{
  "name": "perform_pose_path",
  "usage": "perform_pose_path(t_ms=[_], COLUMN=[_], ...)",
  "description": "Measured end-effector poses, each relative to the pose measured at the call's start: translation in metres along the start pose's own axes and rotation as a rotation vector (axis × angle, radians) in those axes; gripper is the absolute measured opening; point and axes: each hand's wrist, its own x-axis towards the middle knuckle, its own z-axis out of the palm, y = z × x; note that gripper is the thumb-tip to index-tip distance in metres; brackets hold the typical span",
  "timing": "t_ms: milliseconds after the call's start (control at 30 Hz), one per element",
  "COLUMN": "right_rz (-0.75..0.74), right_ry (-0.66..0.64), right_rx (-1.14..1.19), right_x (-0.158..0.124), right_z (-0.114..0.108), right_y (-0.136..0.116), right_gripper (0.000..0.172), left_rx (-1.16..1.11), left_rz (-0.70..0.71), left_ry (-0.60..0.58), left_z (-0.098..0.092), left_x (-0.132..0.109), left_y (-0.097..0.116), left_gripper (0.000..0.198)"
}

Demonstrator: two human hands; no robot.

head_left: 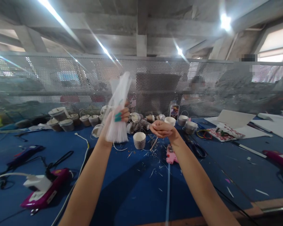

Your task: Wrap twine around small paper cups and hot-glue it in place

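Note:
My left hand (122, 114) is raised and closed around a long, translucent white plastic bundle (119, 128). The bundle is streaked and blurred, with a teal patch by the fingers. To its right, my right hand (162, 128) hovers with curled fingers; whatever is in them, if anything, is hidden. Below and between the hands stands a small whitish cup-shaped pot (139, 141). A pink glue gun (171, 156) lies beneath my right forearm, and a long translucent glue stick (168, 191) runs from it toward the front edge.
Small pots (67, 125) line the back left, with a tangle of grey-brown strands (138, 127) near the middle. Dark-handled scissors (199, 150) lie right. A magenta power strip (47, 190) and cables occupy the left. A perforated metal screen (85, 72) rises behind; people are beyond it.

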Motion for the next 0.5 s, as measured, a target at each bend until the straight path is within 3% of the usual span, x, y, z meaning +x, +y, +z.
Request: perform_pose_path(t_ms=[67, 233, 400, 500], right_rz=[-0.084, -0.316, -0.442, -0.413], right_ry=[0.073, 0.486, 0.820, 1.042], right_rx=[0.083, 0.275, 0.159, -0.193], right_x=[0.002, 0.016, 0.028, 0.035], right_z=[-0.002, -0.009, -0.022, -0.024], right_y=[0.000, 0.002, 0.013, 0.017], right_gripper=[0.038, 0.038, 0.041, 0.038], left_rx=[0.251, 0.864, 0.995, 0.929], left_rz=[-0.079, -0.132, -0.227, -0.369], left_ry=[-0.040, 0.015, 0.008, -0.103], left_z=[0.006, 0.021, 0.022, 0.020], left_x=[-0.006, -0.005, -0.003, -0.007], left_y=[-0.005, -0.019, -0.019, -0.016], left_gripper=[0.019, 0.038, 0.045, 0.037])
